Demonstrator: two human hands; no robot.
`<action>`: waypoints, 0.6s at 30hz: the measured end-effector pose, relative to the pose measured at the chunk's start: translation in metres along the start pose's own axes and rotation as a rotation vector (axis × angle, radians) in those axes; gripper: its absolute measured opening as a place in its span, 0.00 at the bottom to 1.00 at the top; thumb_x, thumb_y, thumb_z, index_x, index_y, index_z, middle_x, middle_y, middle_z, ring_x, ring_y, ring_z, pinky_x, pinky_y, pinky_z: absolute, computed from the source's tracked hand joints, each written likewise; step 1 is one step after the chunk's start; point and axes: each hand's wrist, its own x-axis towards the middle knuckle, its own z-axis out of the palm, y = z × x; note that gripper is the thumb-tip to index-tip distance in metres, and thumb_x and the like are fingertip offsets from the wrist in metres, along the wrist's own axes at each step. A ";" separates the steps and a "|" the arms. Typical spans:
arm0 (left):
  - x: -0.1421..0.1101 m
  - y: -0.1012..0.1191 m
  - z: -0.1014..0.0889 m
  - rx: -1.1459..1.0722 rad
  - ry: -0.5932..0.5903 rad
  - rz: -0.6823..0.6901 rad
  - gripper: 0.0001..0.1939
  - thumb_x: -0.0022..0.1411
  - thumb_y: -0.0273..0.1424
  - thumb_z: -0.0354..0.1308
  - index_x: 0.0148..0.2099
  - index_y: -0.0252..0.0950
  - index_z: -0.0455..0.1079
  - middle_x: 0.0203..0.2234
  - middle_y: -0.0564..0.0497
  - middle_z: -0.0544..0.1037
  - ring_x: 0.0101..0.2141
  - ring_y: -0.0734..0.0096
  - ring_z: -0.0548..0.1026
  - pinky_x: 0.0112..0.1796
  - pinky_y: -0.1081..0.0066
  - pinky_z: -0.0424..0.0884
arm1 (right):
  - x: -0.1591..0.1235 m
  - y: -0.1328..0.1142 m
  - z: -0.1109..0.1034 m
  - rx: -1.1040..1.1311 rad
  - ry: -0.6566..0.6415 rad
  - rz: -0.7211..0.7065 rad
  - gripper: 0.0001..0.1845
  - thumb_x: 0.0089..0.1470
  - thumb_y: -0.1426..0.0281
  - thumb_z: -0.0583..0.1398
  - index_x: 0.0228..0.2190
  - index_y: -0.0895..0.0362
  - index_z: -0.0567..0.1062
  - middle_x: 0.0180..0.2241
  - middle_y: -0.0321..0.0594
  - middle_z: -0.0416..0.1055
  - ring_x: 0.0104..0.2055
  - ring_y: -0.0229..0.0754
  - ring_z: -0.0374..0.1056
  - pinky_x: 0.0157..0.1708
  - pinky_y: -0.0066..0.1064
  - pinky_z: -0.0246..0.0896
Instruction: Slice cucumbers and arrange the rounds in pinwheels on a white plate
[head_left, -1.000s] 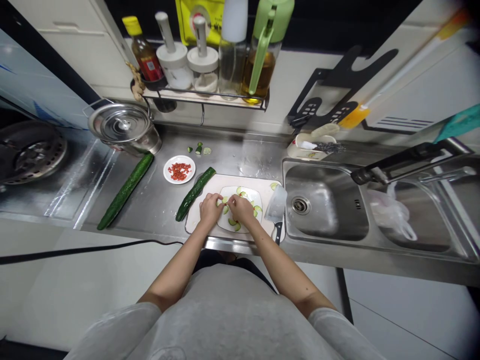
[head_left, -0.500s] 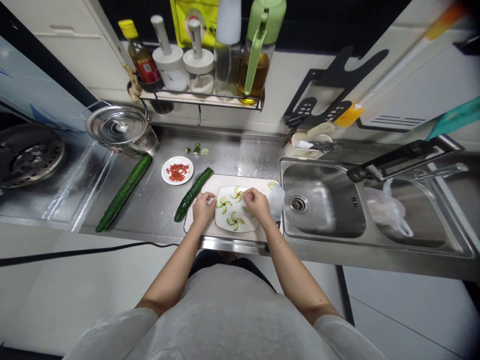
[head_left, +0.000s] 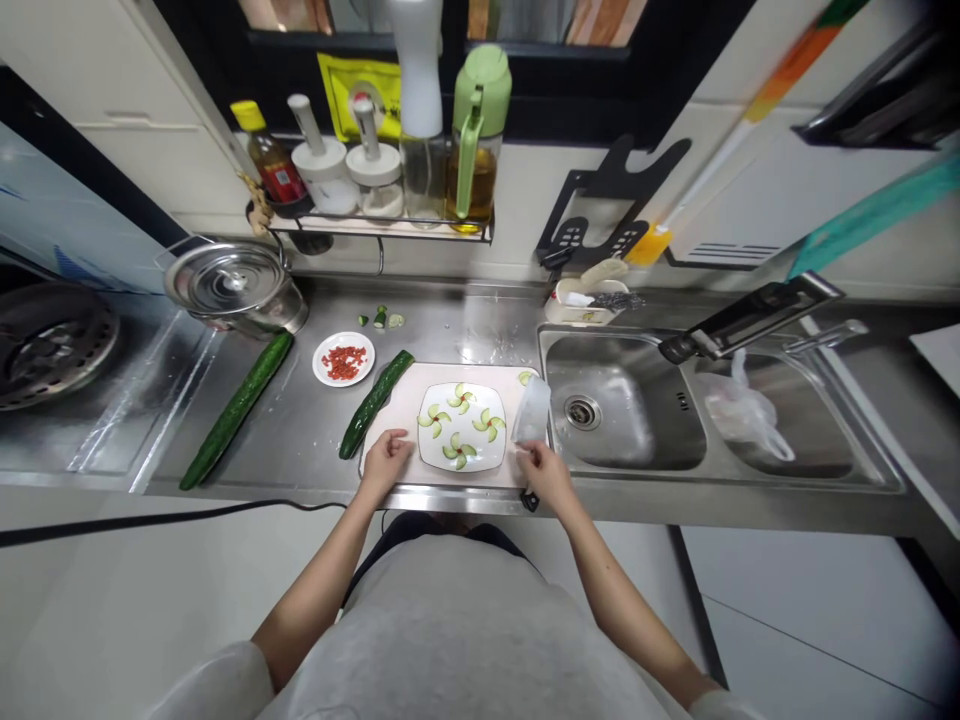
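A white squarish plate [head_left: 461, 427] lies on the pale cutting board [head_left: 390, 420]. Several pinwheels of cucumber slices [head_left: 459, 451] with small red centres are arranged on it. My left hand [head_left: 386, 462] is open over the board's left edge, fingers pointing at the plate without touching it. On the other side, my right hand [head_left: 546, 472] is loosely bent with fingers apart, over the handle of a kitchen knife [head_left: 532, 408]; it partly covers the handle, and a firm grip is not visible. Left of the board lies a cut cucumber [head_left: 375, 405].
A small white plate of chopped red pieces [head_left: 343, 360], cucumber ends [head_left: 380, 318], a whole cucumber [head_left: 236, 412] and a lidded steel pot [head_left: 251, 290] stand left. A double sink [head_left: 626, 400] with a plastic bag [head_left: 746, 408] lies right. Above hangs a condiment rack [head_left: 382, 228].
Both hands have drawn back from over the plate to its two sides, the right one now at the knife. The pinwheel on the right is fully visible. My view has shifted.
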 end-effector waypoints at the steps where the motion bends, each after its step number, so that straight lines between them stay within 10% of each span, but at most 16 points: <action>1: -0.001 -0.002 0.002 -0.006 -0.016 -0.018 0.20 0.50 0.38 0.59 0.45 0.34 0.69 0.25 0.53 0.75 0.25 0.74 0.72 0.31 0.73 0.68 | -0.002 -0.001 0.005 0.000 -0.033 0.018 0.17 0.50 0.62 0.55 0.39 0.58 0.75 0.22 0.35 0.69 0.26 0.40 0.65 0.28 0.28 0.55; 18: 0.011 0.026 0.022 0.396 -0.048 -0.003 0.16 0.48 0.22 0.56 0.42 0.34 0.71 0.24 0.56 0.74 0.27 0.74 0.72 0.33 0.75 0.64 | 0.020 -0.027 0.036 -0.092 -0.067 0.156 0.14 0.49 0.76 0.55 0.40 0.57 0.70 0.29 0.38 0.72 0.32 0.40 0.67 0.31 0.26 0.54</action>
